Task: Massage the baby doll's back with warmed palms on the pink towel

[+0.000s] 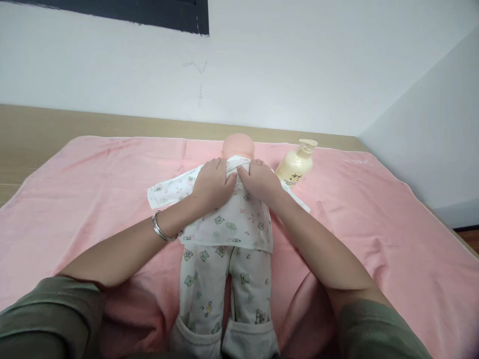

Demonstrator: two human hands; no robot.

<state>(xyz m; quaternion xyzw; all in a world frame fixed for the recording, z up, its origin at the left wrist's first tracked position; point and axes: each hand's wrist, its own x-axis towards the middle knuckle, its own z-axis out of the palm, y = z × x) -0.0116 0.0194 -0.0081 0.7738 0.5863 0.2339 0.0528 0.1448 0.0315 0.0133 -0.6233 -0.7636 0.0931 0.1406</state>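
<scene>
A baby doll (238, 144) lies face down on a pink towel (93, 189), its bald head pointing away from me. It wears a white top and trousers printed with small bears (228, 224). My left hand (212, 183) rests on the doll's left shoulder, with the fingers curled around the collar of the top. My right hand (260, 180) lies on the right shoulder, its thumb and fingers pinching the same collar. A silver bangle (160, 228) circles my left wrist.
A cream pump bottle (297, 164) lies tilted on the towel just right of the doll's head. The towel covers a wooden surface (26, 134) that meets a white wall behind. A second wall closes in at the right.
</scene>
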